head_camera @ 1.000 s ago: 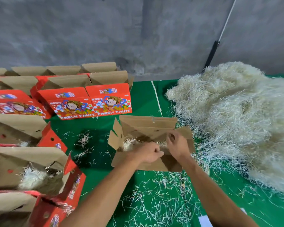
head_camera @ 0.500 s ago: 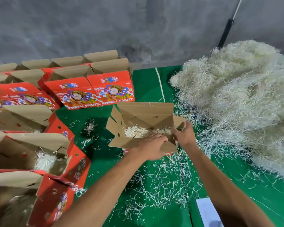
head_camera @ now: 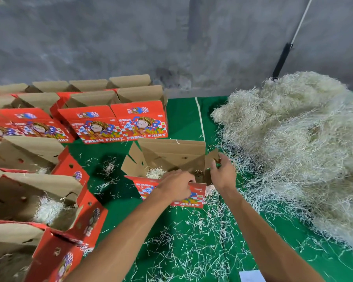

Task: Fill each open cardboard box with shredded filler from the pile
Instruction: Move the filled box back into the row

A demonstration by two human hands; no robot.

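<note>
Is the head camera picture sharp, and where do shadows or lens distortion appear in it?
Head view: mostly sharp around the open red cardboard box and both hands, left, right; a dark shadow lies on the green table cover left of that box; wide-angle distortion stretches the pale shredded filler pile and edge boxes.

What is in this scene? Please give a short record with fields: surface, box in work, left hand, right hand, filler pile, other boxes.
surface: green cloth, loose shreds scattered on it
box in work: open box, a little filler inside
left hand: left hand grips the box's near red wall
right hand: right hand holds the box's right flap
filler pile: pile lies right of the box
other boxes: red boxes in rows at left, flaps open; some near ones hold filler
</note>
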